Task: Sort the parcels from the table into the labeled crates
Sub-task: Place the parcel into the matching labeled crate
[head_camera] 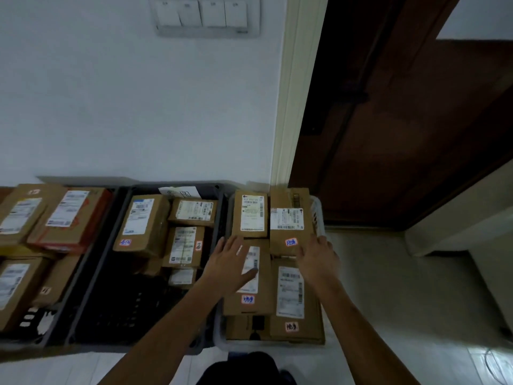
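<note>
Now both hands (230, 262) over parcels (249, 279).

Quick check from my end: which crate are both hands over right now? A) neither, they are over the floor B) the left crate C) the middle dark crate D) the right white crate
D: the left hand lies flat on a parcel and the right hand is at the parcels' right edge, all within the white crate on the right.
</note>
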